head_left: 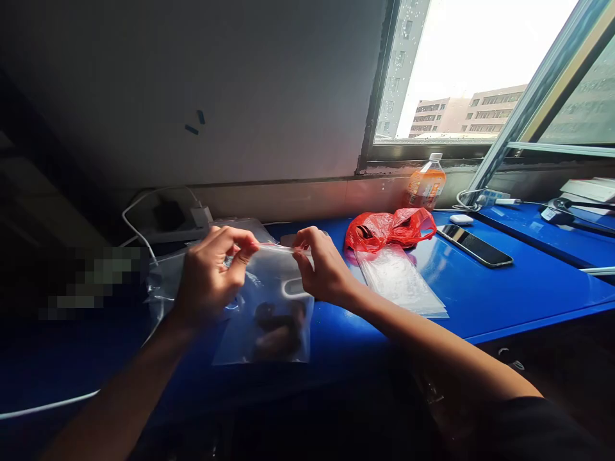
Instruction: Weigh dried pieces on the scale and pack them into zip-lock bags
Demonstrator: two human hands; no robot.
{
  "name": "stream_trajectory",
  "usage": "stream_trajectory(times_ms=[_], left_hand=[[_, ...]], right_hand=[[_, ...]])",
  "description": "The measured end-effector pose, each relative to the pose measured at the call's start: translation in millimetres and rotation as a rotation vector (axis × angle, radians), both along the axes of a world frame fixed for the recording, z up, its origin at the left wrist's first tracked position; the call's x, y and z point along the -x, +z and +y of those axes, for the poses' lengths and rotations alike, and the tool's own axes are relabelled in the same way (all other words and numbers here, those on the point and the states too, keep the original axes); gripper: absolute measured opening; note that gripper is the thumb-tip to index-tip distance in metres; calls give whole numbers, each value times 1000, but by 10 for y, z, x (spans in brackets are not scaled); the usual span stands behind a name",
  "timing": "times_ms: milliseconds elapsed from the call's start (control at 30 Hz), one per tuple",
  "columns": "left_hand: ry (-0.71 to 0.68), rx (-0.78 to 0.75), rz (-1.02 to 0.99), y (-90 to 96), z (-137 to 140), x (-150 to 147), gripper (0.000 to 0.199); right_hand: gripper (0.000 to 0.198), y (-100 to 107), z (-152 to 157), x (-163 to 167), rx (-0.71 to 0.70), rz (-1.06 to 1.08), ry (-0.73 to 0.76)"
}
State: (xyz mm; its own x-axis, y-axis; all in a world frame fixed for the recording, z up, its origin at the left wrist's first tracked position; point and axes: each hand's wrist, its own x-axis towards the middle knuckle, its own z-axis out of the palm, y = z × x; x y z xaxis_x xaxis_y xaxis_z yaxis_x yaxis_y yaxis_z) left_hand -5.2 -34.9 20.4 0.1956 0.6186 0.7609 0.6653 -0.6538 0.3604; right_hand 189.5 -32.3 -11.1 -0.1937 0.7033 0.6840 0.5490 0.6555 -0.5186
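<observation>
A clear zip-lock bag (269,288) hangs upright between my hands, its top edge stretched level. Something dark and brownish lies in its lower part, too blurred to name. My left hand (216,269) pinches the zip edge at the left between thumb and fingers. On the right, my right hand (321,262) pinches the same edge close to the corner. Behind the left hand, more clear plastic bags (168,272) rest on the blue table (485,294).
Right of the hands sit a crumpled red plastic bag (389,229), a stack of clear bags (403,282), a phone (475,245), a white earbud case (461,219) and an orange drink bottle (427,182). A white cable (127,214) and a power strip (177,234) are at the left.
</observation>
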Motion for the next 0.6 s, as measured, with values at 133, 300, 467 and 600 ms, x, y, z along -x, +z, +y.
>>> stream_trajectory(times_ms=[133,300,467,600], left_hand=[[15,61,-42,10,70,129,15],[36,80,-194,105,202,408,15],[152,264,-533,357,482,809,11],[329,160,-218,367,987,1051,22]], right_hand=[[10,-37,66,-67,35,42,2],[13,-57,242,-357,-53,106,-162],[19,229,309,-1113,-244,265,-480],[20,296,303,-1761,-233,14,-655]])
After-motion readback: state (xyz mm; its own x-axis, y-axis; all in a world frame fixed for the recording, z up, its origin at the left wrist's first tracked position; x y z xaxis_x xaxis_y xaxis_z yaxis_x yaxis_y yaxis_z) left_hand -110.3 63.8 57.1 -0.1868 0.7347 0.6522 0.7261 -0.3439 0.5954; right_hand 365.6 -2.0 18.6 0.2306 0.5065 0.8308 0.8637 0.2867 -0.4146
